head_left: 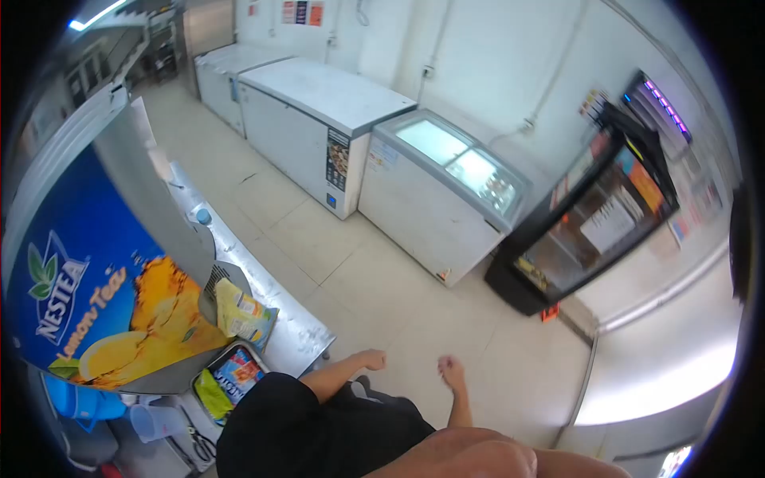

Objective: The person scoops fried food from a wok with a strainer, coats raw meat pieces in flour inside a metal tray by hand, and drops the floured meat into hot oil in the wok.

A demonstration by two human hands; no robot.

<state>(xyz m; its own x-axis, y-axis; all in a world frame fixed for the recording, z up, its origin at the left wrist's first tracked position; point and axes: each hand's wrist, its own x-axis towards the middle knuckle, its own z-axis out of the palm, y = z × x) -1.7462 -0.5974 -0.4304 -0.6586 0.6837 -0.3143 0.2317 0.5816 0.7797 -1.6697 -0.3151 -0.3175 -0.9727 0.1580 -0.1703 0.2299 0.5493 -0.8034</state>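
- Progress, as far as I can judge: neither the left hand [373, 360] nor the right hand [452, 372] is working on anything. Can't tell what's done or left.
- Left one is out past the end of the metal counter [299, 333], over the floor, fingers curled in, nothing visible in it.
- Right one is apart from it, also over the floor, fingers bent, looks empty. Both are too small and blurry to say how closed they are.
- Nearest stuff is on the left: yellow-and-green bag [239, 311] on the counter beside the Nestea Lemon Tea dispenser [119, 279].
- Nearer still, the Nestea packet [237, 374] lies in a tray with a lime-green packet [209, 396]. Opened or not? Can't tell.
- Far side: white chest freezer [295, 143], glass-top freezer [434, 207]; drinks fridge [598, 215] on the right.
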